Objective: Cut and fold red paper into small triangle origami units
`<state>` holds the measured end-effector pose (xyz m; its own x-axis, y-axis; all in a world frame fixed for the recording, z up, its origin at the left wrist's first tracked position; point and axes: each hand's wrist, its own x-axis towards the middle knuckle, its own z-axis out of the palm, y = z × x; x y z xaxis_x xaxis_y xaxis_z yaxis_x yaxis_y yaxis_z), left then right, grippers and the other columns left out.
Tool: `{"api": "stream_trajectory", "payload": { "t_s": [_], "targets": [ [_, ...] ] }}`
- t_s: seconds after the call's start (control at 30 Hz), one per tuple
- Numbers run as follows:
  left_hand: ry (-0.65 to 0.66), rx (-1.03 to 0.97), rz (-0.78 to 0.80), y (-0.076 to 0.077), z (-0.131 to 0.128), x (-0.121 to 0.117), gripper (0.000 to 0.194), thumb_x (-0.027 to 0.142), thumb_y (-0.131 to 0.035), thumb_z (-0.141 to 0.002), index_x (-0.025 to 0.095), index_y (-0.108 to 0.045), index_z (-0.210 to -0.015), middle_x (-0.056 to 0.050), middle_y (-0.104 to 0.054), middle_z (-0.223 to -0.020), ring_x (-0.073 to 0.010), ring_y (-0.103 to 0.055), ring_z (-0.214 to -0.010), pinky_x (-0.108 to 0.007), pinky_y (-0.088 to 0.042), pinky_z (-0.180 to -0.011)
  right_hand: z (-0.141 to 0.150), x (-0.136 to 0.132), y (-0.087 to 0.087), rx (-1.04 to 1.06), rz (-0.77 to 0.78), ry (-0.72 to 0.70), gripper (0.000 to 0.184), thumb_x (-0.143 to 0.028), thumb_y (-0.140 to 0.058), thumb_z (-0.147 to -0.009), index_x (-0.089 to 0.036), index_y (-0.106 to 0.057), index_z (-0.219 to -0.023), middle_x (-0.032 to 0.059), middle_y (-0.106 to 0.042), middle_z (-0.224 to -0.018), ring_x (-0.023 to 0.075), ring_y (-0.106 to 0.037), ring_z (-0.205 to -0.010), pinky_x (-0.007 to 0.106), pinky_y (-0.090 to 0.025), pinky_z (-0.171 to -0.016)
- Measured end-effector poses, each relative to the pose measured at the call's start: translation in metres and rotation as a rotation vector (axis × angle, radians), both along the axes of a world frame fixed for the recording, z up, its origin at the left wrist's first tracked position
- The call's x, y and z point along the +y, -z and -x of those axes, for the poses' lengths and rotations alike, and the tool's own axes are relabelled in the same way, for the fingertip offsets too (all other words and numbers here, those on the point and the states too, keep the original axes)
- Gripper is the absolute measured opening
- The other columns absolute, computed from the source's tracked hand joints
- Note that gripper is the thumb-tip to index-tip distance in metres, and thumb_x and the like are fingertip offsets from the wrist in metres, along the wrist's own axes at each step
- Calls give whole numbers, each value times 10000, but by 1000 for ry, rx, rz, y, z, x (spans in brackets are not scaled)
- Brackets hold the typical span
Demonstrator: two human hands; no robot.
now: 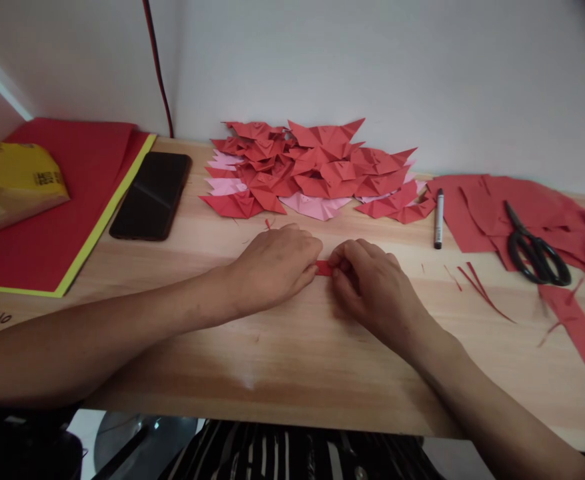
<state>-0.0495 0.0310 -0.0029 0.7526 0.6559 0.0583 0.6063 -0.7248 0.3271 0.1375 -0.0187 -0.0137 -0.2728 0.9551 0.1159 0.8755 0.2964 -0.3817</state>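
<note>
A small piece of red paper (324, 268) spans the gap between my two hands, just above or on the wooden table. My left hand (282, 263) is closed on its left end, with the fingers curled under and partly hidden. At the other end, my right hand (367, 277) pinches the paper between thumb and fingertips. Most of the paper is covered by my fingers, so its full shape cannot be made out. Behind my hands lies a heap of folded red paper pieces (327, 137), with pink folded pieces (315, 205) among them.
Scissors (537, 253) lie on red paper sheets (537, 200) at right, near a marker (439, 220) and thin paper strips (482, 293). To the left are a phone (152, 193), large red sheets (27, 260) and a yellow packet (17, 180). The wooden table (272, 373) ends before my lap.
</note>
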Motion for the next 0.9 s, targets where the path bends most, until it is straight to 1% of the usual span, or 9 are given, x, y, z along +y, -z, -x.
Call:
{"api": "stream_trajectory", "payload": {
  "t_s": [0.17, 0.27, 0.33, 0.4, 0.47, 0.53, 0.6, 0.67, 0.9],
  "targets": [
    [2, 29, -15, -2, 0, 1, 144, 220, -499, -903, 157, -559, -788, -48, -617, -814, -200, -558, -825, -297, -390, -633, -1, -1, 0, 20, -2, -5, 106, -129, -487, -812, -184, -539, -887, 39, -587, -844, 203, -543, -771, 341, -358, -707],
    [28, 31, -26, -4, -1, 0, 112, 238, -493, -928, 167, -573, -895, -33, -630, -839, -189, -574, -800, -297, -396, -636, -2, 0, 0, 21, 9, -15, 106, -129, -485, -813, -187, -536, -885, 43, -584, -844, 210, -537, -773, 342, -354, -697],
    [95, 23, -59, -6, -1, -2, 106, 216, -481, -940, 189, -573, -983, -15, -634, -854, -172, -576, -763, -297, -395, -639, -3, 0, 0, 19, 13, -19, 94, -127, -484, -815, -190, -528, -871, 45, -582, -842, 213, -534, -776, 340, -348, -684],
    [216, 56, -126, -8, -1, -6, 138, 148, -505, -915, 200, -581, -1018, -9, -634, -871, -167, -571, -751, -310, -394, -659, -4, 1, -1, 31, 18, -25, 88, -126, -491, -813, -191, -520, -864, 41, -583, -838, 208, -533, -770, 337, -348, -678],
    [298, 132, -218, -10, 0, -11, 140, 91, -545, -865, 178, -606, -957, -23, -634, -871, -184, -568, -773, -328, -384, -664, -4, 1, -1, 52, 22, -32, 91, -122, -501, -810, -191, -519, -868, 33, -583, -829, 199, -535, -760, 333, -354, -681],
    [312, 177, -300, -11, 0, -15, 138, 67, -548, -847, 159, -626, -912, -40, -631, -867, -190, -556, -775, -334, -370, -658, -4, 2, -2, 58, 20, -36, 89, -121, -507, -810, -191, -520, -865, 26, -579, -817, 192, -534, -753, 332, -356, -686],
    [303, 199, -331, -11, 1, -18, 151, 56, -540, -847, 153, -640, -905, -49, -627, -870, -186, -543, -765, -334, -360, -649, -4, 2, -2, 58, 22, -35, 81, -126, -506, -817, -189, -522, -865, 25, -580, -816, 193, -537, -761, 334, -357, -693],
    [294, 215, -305, -12, 2, -17, 159, 54, -538, -848, 154, -647, -908, -49, -623, -876, -184, -533, -764, -332, -356, -646, -4, 2, -3, 64, 27, -32, 74, -134, -503, -821, -188, -528, -864, 28, -582, -817, 194, -537, -762, 336, -358, -696],
    [309, 207, -103, -17, 9, -7, 191, 52, -492, -877, 163, -636, -935, -49, -626, -911, -178, -544, -837, -312, -385, -726, -5, 0, -3, 81, 60, -35, 110, -126, -476, -837, -194, -544, -891, 45, -592, -854, 201, -537, -787, 340, -362, -718]
  ]
}}
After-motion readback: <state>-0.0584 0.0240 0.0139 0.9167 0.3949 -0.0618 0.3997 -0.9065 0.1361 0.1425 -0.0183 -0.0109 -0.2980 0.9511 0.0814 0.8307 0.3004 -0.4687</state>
